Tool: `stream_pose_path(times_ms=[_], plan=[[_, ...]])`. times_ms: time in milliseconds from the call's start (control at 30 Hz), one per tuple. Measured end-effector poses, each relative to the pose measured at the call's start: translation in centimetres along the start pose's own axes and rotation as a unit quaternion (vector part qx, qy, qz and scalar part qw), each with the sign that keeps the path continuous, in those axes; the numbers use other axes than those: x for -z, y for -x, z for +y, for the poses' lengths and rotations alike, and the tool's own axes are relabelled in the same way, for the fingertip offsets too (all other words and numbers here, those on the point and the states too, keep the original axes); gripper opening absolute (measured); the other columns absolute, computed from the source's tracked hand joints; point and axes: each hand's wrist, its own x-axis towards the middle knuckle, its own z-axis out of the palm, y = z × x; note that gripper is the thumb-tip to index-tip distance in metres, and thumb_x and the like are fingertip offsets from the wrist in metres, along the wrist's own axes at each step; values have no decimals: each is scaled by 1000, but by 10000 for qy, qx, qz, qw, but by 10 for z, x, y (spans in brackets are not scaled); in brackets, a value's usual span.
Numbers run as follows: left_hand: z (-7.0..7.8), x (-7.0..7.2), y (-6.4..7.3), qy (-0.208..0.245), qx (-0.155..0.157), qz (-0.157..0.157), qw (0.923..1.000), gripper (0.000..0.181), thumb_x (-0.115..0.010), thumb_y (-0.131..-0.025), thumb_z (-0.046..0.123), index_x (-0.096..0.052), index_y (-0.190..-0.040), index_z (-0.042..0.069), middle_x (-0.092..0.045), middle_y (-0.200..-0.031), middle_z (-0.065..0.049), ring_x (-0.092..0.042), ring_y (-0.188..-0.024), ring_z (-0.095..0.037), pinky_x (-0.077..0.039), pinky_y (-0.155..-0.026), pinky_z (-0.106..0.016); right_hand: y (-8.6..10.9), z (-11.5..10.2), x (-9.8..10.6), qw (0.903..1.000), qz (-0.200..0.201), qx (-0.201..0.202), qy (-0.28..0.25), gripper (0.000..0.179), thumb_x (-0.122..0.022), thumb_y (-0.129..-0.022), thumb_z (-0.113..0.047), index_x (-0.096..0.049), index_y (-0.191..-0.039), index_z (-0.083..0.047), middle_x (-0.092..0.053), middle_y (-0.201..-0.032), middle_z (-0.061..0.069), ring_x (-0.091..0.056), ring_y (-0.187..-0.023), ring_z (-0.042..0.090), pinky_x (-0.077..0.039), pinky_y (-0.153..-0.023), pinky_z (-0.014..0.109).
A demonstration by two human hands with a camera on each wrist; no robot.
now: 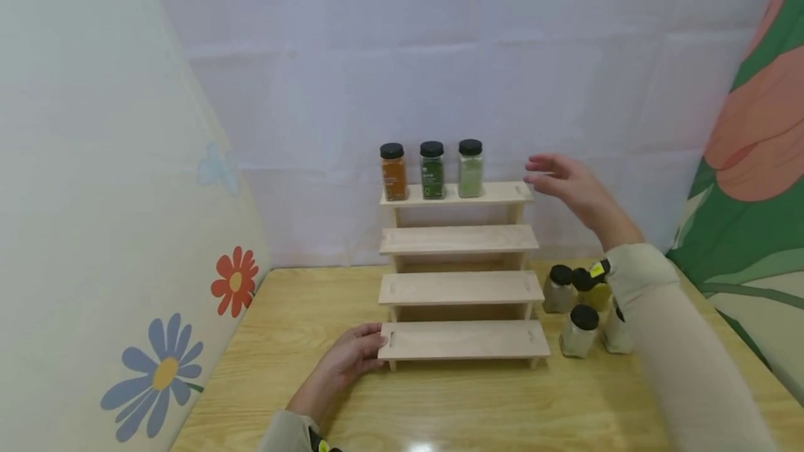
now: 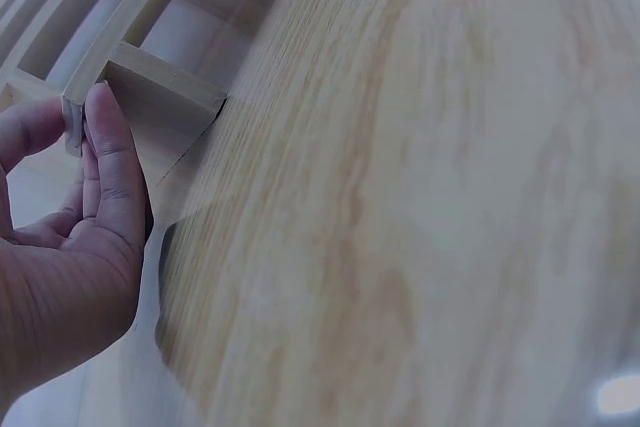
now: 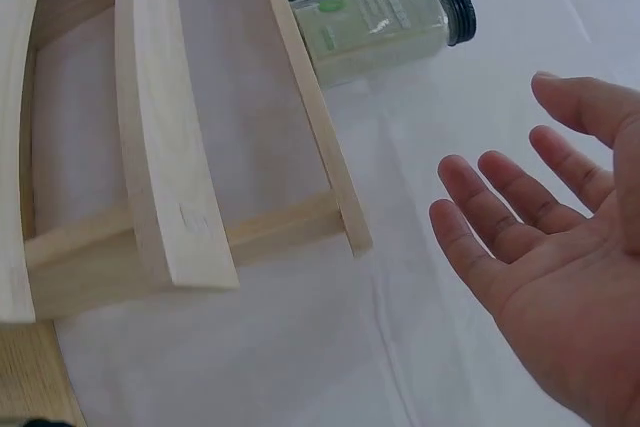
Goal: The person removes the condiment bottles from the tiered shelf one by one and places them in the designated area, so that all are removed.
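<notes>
A four-tier wooden step rack [image 1: 461,287] stands on the table. On its top tier is a row of black-capped spice jars: one with orange-brown powder [image 1: 394,180], one with dark green flakes [image 1: 433,178] and one with pale green contents [image 1: 470,176]. My left hand [image 1: 353,356] pinches the left end of the lowest tier between thumb and fingers, as the left wrist view [image 2: 85,202] shows. To the right of the top tier my right hand [image 1: 568,187] is raised, its fingers spread loosely and the palm bare [image 3: 560,277]. The pale green jar [image 3: 380,27] lies nearest to it, not touching.
Several more black-capped jars stand on the table right of the rack, among them a whitish one [image 1: 579,333] and a greyish one [image 1: 559,291]; my right sleeve [image 1: 678,340] partly hides this group. A white cloth [image 1: 326,124] hangs behind. Flower-printed panels [image 1: 188,264] flank both sides.
</notes>
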Motion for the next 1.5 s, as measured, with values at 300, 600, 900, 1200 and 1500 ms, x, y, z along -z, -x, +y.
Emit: stream_pose_path(times_ms=[300,600,900,1200,1500], plan=[[-2,2,1,125,1,-126,9998,55,-60,-97,7,-37,-144,-11,-70,-99,-2,-67,-84,-12,-57,-69,-25,-22,-3,-18,9979,-117,58,-629,57,-57,-103,-13,-34,-152,4,-41,-153,25,-53,-128,24,-46,-107,32],[-1,1,1,159,11,-51,9999,56,-63,-95,7,-39,-143,-11,-71,-99,-3,-68,-83,-11,-57,-67,-23,-44,-6,-35,9922,84,-169,-1235,53,-53,-104,-9,-33,-152,3,-41,-153,25,-54,-128,27,-42,-113,41],[-1,1,1,153,-33,-95,9998,56,-62,-96,8,-39,-143,-10,-70,-97,-2,-68,-83,-11,-57,-67,-23,-59,-12,-52,9918,43,-203,-1261,56,-57,-103,-10,-34,-153,1,-40,-154,23,-41,-141,36,-38,-115,44],[-3,1,1,153,-69,-169,9997,54,-61,-97,8,-39,-143,-10,-70,-98,-2,-68,-83,-11,-57,-67,-24,-70,-14,-63,9878,-60,4,-1554,60,-57,-100,-4,-32,-154,1,-36,-156,25,-38,-142,37,-35,-117,47],[-5,-1,2,158,-23,-212,9996,54,-61,-97,8,-39,-143,-10,-70,-100,-3,-67,-84,-12,-57,-68,-25,-77,-19,-76,9861,67,61,-1661,61,-60,-96,4,-36,-153,1,-41,-152,27,-47,-130,32,-37,-115,46]])
